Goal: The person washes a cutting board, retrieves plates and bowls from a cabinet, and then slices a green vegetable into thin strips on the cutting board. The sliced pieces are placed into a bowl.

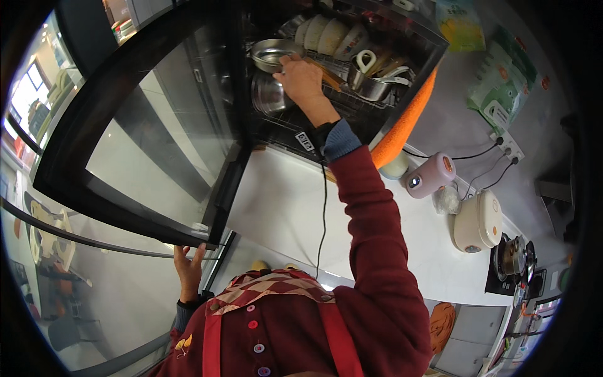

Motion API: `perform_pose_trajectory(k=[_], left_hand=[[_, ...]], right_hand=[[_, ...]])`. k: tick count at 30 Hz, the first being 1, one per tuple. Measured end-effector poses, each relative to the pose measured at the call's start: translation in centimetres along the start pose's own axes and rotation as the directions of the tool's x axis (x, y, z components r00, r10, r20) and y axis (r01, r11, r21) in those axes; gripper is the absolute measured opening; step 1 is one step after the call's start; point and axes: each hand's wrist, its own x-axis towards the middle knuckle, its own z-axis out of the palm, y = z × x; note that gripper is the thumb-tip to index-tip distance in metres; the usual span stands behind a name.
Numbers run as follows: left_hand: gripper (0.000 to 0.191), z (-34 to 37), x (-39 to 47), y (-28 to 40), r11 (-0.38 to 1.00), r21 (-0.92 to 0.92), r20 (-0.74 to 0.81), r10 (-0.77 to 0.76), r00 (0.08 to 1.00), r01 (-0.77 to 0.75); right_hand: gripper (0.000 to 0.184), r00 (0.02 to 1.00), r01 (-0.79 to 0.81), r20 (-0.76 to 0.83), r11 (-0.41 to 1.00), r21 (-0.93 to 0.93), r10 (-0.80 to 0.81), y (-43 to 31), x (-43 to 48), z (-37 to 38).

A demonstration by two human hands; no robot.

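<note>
My right hand (301,77) reaches into a dish cabinet and touches the rim of a metal bowl (273,53); whether its fingers grip it, I cannot tell. More metal bowls (269,93) stand just below. Behind them, white bowls (330,36) lean in a row on the wire rack. A metal pot (370,87) holding spoons and other utensils is to the right of the hand. With its fingertips, my left hand (189,266) holds the lower edge of the cabinet's black-framed glass door (141,231), which stands wide open.
The white counter (282,202) runs below the cabinet, with a black cord across it. An orange towel (405,122) hangs at the cabinet's side. Farther right are a pink appliance (431,175), a cream-coloured cooker (476,221) and a glass pot (512,257) on a hob.
</note>
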Motion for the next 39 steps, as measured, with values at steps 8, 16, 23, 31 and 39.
perform_pose_trajectory(k=[8,16,23,31,39], left_hand=[[0.026,-1.2,2.0,-3.2,0.994,-0.061,-0.02,0.093,0.996,-0.094],[0.024,-1.4,3.3,-5.5,0.998,-0.05,-0.071,0.029,0.997,-0.032],[0.043,-3.4,3.9,-8.2,0.929,0.269,0.103,-0.289,0.952,0.253],[0.03,-1.3,4.8,-2.2,0.99,0.123,0.727,-0.138,0.672,0.07],[0.035,7.1,11.6,2.6,0.983,-0.139,0.834,0.184,0.521,-0.124]], right_hand=[[0.021,0.919,0.235,-0.341,0.97,0.065,-0.199,-2.1,-5.3,-4.2],[0.019,0.912,-0.064,0.408,0.971,0.231,-0.037,-2.9,-25.8,2.4],[0.023,0.888,-0.154,0.446,0.986,0.067,0.108,-0.4,-33.4,11.0],[0.038,0.894,-0.086,0.447,0.976,0.2,-0.013,-1.4,-24.2,3.2],[0.024,0.981,0.058,0.171,0.982,0.18,-0.089,-0.2,-5.4,-10.0]])
